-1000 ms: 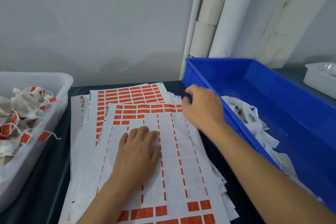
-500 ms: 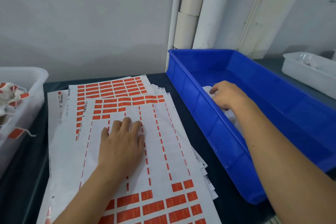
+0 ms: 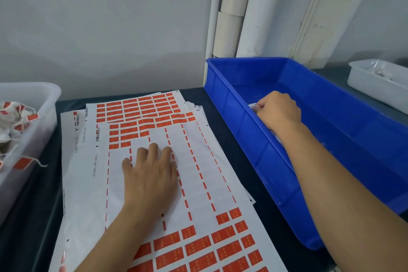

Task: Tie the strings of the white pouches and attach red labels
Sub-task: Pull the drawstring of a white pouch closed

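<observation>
White pouch (image 3: 254, 106) inside blue bin (image 3: 331, 139), near its left wall, mostly hidden. Right hand (image 3: 278, 110), now deeper in bin than half a second back, fingers curled, pinching pouch. Left hand (image 3: 150, 172) unchanged: flat, fingers spread, pressing on red label sheets (image 3: 198, 238). Finished labelled pouches (image 3: 15, 121) in clear tub (image 3: 44, 99), far left.

Soft, even indoor light, fairly bright, with no hard glare. A faint broad shadow lies on the grey wall (image 3: 106, 28) above the table (image 3: 229, 139). The wide lens bends the pipes (image 3: 249, 6) and frame edges. Detail is slightly soft, softest toward the corners.
</observation>
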